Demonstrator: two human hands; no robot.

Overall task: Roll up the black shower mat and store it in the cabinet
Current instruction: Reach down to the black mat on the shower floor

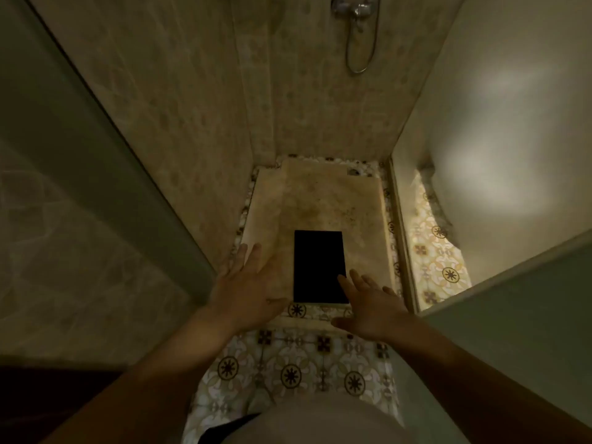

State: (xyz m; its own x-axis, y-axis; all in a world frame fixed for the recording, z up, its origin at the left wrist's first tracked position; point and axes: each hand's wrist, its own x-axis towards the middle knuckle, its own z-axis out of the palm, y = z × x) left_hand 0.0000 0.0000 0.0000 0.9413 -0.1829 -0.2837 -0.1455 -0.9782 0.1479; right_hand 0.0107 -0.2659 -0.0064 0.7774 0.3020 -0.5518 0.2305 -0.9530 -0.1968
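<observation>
The black shower mat [317,265] lies flat and unrolled on the beige shower floor [330,200], near its front edge. My left hand [250,283] is stretched out just left of the mat, palm down, fingers spread, holding nothing. My right hand [371,302] reaches in from the right with fingers apart; its fingertips sit at the mat's near right corner, and whether they touch it is unclear. No cabinet is in view.
Glass shower panels stand on the left [105,193] and right [519,302], leaving a narrow opening. Tiled walls enclose the stall, with a chrome tap and hose [355,24] high on the back wall. Patterned floor tiles [294,363] lie in front of the shower's raised sill.
</observation>
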